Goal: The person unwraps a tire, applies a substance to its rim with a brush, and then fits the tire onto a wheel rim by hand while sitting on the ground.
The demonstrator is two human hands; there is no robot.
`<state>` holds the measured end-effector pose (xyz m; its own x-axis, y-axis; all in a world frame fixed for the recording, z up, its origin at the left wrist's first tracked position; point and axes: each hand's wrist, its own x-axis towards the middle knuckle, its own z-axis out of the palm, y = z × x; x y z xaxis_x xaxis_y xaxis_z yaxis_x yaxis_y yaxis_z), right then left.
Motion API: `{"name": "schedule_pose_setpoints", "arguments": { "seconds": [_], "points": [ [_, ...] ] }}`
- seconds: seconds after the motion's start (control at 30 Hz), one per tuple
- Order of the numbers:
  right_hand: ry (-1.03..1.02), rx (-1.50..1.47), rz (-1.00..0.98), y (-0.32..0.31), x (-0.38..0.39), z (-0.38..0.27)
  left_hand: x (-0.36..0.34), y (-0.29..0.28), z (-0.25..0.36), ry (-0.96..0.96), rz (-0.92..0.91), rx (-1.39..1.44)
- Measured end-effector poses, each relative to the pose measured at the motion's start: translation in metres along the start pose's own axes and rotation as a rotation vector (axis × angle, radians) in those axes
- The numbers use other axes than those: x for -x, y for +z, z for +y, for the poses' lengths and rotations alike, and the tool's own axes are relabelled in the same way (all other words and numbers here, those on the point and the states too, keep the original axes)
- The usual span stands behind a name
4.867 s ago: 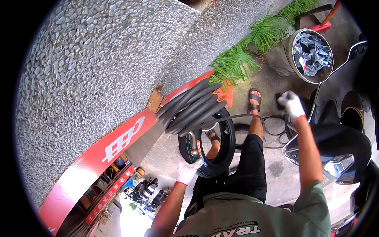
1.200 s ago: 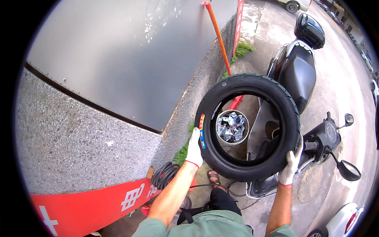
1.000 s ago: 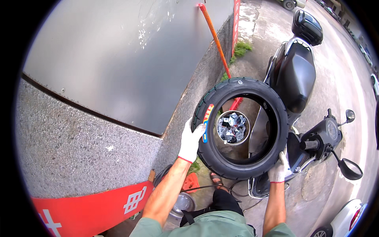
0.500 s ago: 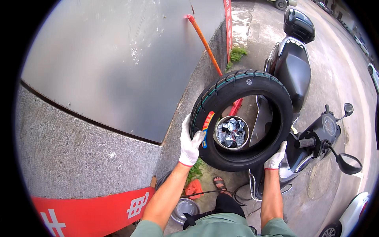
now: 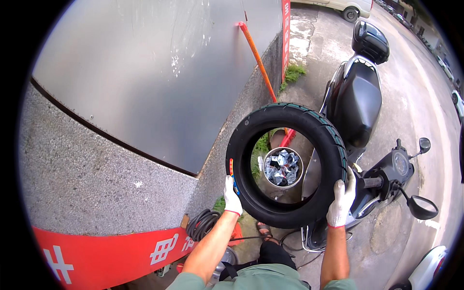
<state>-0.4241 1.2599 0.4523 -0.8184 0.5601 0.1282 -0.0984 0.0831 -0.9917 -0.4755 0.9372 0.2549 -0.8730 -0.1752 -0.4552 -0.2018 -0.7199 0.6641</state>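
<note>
Above concrete [image 5: 406, 92], the tire [image 5: 285, 217] sits between gloved hands [image 5: 232, 198] [image 5: 341, 203].

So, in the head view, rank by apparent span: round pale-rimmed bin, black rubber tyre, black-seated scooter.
Black-seated scooter, partly hidden
Black rubber tyre, nearer the camera
Round pale-rimmed bin, seen through it

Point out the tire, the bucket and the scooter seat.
Tire [image 5: 275, 116]: head view, on its upper sidewall.
Bucket [image 5: 282, 187]: head view, on the lower edge of its rim.
Scooter seat [image 5: 356, 99]: head view, middle of its black top.
</note>
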Motion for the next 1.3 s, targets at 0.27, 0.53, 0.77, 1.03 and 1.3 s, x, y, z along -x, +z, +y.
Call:
{"name": "schedule_pose_setpoints", "arguments": {
  "seconds": [0.27, 0.53, 0.77, 1.03, 1.3],
  "points": [
    [-0.097, -0.032, -0.052, 0.011, 0.029, -0.04, 0.014, 0.021, 0.029, -0.045, -0.034, 0.121],
    [0.713, -0.785, 0.006, -0.036, 0.009, 0.078, 0.133, 0.091, 0.117, 0.164, -0.058, -0.314],
    [0.896, -0.983, -0.098, -0.027, 0.029, 0.153, 0.18, 0.115, 0.136, 0.719, -0.133, -1.035],
    [0.958, -0.783, -0.317, -0.004, 0.026, 0.172, 0.245, 0.075, 0.169, 0.607, -0.365, -1.192],
    [0.916, -0.432, -0.646, 0.105, 0.088, 0.16, 0.324, 0.03, 0.178, 0.64, -0.335, -1.213]
  ]
}}
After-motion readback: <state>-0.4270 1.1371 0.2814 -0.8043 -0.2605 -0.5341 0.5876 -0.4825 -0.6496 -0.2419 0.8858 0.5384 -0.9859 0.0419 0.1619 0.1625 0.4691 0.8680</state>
